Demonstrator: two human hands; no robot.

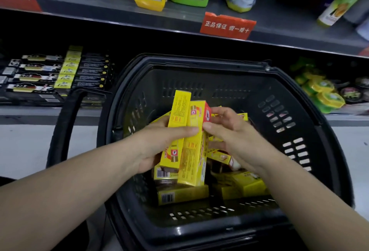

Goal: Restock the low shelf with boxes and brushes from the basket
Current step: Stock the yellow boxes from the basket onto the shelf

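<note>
Squarely at the centre, the person's left hand [159, 143] grips two long yellow cardboard boxes [184, 143] held upright side by side, its thumb pressed across their fronts and its fingers [165, 120] wrapped behind them. The right hand [229, 137] meets the same pair from 3 o'clock, thumb tip and fingertips pinched on the red-ended top of the right-hand box. Both hands hover over the black perforated plastic shopping basket [299, 131], which fills the lower middle of the view. More yellow boxes of the same kind [241, 186] lie loose and crisscrossed on its floor, toward 6 o'clock of the hands. The basket's black handle [65, 123] hangs down at 9 o'clock. Up at 10 o'clock, the low shelf [50, 109] carries rows of black and yellow flat packs [60, 73]. At 2 o'clock the same level holds round yellow-green lidded tubs [321, 93]. Whether any brushes are in the basket cannot be told.
</note>
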